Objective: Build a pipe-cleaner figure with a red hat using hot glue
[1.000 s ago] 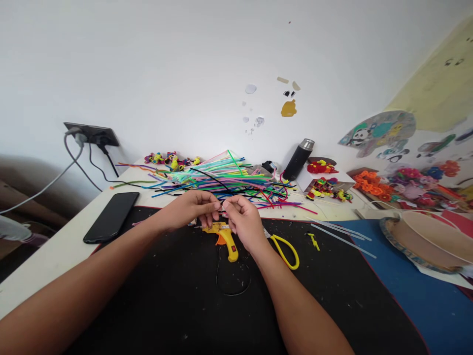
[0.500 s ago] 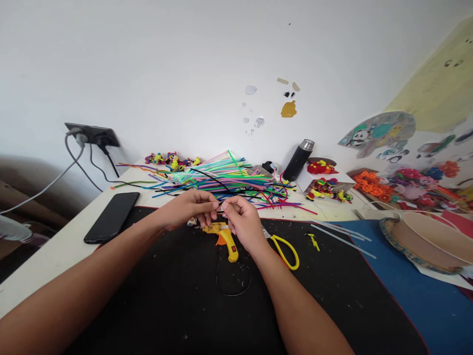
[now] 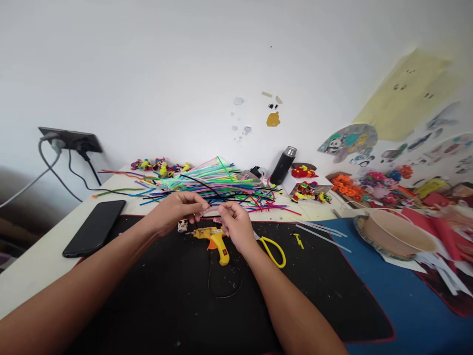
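Note:
My left hand (image 3: 176, 210) and my right hand (image 3: 234, 224) meet over the far part of a black mat (image 3: 177, 296), fingers pinched together. Between the fingertips they hold a small pale piece (image 3: 211, 212) with a thin black pipe cleaner; its exact shape is too small to make out. Just below the hands lies a yellow glue gun (image 3: 213, 237) with an orange trigger and a black cord. Behind the hands spreads a heap of coloured pipe cleaners (image 3: 214, 183). A tiny white figure (image 3: 182, 226) sits on the mat under my left hand.
Yellow-handled scissors (image 3: 274, 249) lie right of my right hand. A black phone (image 3: 94, 228) rests at the left, a black flask (image 3: 283, 165) stands at the back. Clear glue sticks (image 3: 320, 234), a round tray (image 3: 395, 237) on a blue mat, and small craft figures (image 3: 310, 190) fill the right.
The camera has swung to the right and tilted, so everything sits further left in the picture. The hands keep their pinch and have drawn slightly apart.

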A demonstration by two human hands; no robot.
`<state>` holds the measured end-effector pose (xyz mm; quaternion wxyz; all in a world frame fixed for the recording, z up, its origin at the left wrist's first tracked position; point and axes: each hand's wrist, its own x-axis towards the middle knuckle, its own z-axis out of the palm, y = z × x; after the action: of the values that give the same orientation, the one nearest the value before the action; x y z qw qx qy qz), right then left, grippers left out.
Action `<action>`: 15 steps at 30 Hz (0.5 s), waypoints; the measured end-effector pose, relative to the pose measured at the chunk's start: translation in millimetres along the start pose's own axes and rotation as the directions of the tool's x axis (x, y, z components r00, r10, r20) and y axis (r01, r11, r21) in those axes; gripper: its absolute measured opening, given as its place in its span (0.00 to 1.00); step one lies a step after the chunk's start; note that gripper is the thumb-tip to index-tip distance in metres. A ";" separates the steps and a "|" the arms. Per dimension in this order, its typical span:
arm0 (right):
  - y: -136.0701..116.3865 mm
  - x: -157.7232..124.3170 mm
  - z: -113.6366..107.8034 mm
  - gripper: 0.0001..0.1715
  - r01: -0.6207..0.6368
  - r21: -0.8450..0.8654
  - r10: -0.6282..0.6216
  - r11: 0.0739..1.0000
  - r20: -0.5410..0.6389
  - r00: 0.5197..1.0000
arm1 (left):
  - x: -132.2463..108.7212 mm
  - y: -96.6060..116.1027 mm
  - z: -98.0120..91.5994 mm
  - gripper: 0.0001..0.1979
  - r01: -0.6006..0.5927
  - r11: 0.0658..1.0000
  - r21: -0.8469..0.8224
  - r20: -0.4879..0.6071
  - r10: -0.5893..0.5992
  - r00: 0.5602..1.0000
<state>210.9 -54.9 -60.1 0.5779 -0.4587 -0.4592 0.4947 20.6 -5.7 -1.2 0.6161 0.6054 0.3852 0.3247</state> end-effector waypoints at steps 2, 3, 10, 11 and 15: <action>0.0 -4.5 -7.1 0.22 -0.008 -0.040 0.008 0.999 -0.013 1.000 | -0.3 1.3 -0.7 0.19 -0.013 1.000 -0.015 0.007 0.013 1.000; -0.8 -7.9 -11.7 0.22 -0.010 -0.074 0.010 0.997 -0.011 1.000 | -0.5 2.1 -0.7 0.19 -0.019 1.000 -0.019 0.009 0.019 1.000; -14.8 -40.6 -42.8 0.18 -0.021 -0.534 0.105 0.845 0.127 0.986 | -0.6 4.1 -0.1 0.18 -0.043 0.998 -0.039 0.011 0.043 0.999; -17.0 -45.1 -44.4 0.17 -0.015 -0.609 0.128 0.793 0.142 0.982 | -0.8 4.8 -0.5 0.19 -0.047 0.998 -0.044 0.010 0.047 0.999; -22.6 -59.3 -40.5 0.17 -0.004 -0.802 0.209 0.597 0.150 0.966 | -3.2 11.1 -2.1 0.19 -0.062 0.995 -0.074 0.008 0.063 0.998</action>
<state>248.9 -118.9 -48.9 0.2255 -0.6343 -0.6659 0.3216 17.9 -6.8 10.1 0.6295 0.5956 0.3509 0.3547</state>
